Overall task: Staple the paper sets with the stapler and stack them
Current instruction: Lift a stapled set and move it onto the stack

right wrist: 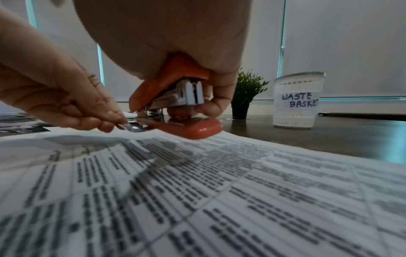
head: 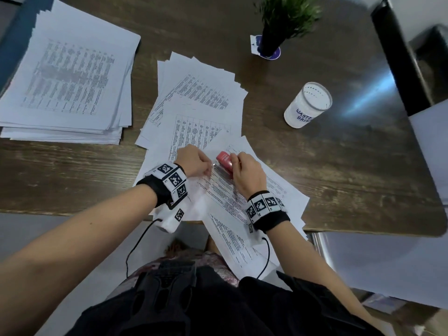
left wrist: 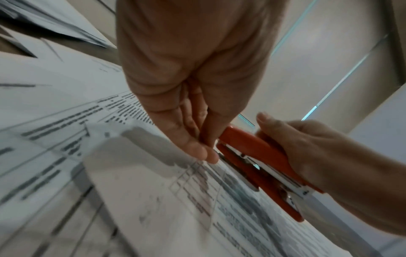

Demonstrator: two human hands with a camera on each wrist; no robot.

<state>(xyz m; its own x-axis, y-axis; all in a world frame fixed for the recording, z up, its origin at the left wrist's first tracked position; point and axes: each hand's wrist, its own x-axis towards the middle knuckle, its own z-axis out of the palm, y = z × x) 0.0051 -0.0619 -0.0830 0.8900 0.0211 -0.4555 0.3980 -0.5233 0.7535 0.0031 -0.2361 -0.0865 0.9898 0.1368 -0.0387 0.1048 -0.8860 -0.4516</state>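
— So where was the stapler [head: 224,163]?

— At the bench's [head: 339,166] six o'clock edge, on a paper set [head: 274,187]. The right hand [head: 247,174] gripped it, fingers curled around it; its rear end was hidden under the palm.

— And the left hand [head: 194,161]?

— Its fingers [right wrist: 103,114] pinched the sheet's corner at the stapler's mouth. Motion blur hid whether the corner sat inside. The stack [head: 65,81] lay at ten o'clock, partly cut off.

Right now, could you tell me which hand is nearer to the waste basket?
Right. The right hand, gripping the stapler, sits on the side towards the waste basket; the left hand is beyond the stapler, farther away.
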